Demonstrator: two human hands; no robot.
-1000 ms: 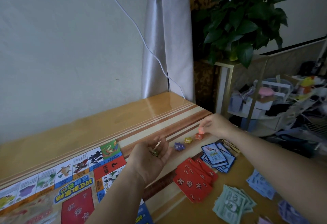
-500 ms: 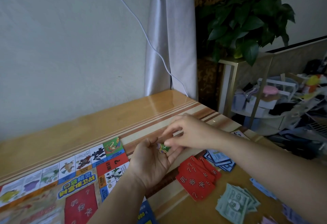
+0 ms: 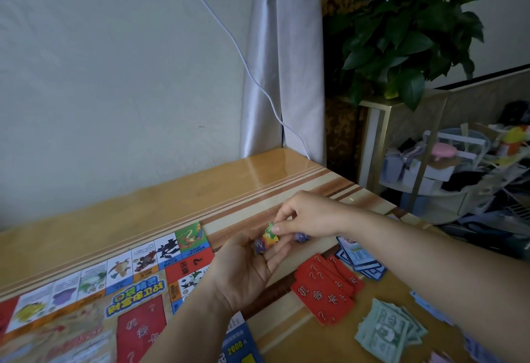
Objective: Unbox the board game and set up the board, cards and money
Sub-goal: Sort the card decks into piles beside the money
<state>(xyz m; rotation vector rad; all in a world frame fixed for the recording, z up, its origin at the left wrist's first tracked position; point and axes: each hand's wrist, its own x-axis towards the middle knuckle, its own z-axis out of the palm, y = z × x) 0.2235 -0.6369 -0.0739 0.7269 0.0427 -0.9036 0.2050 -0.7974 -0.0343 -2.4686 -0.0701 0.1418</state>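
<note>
The right hand (image 3: 309, 216) pinches a green token (image 3: 271, 230) just above the relaxed, open left hand (image 3: 249, 271), whose loose tokens (image 3: 260, 246) could spill if the palm tilts.

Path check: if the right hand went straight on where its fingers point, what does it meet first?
Likely the left hand, palm-up just below with small tokens; the right hand pinches a green token right over it. Depth unclear.

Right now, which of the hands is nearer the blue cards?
Right. The right hand, pinching a green token, is just left of the blue cards; the left hand sits farther left, beside the board.
</note>
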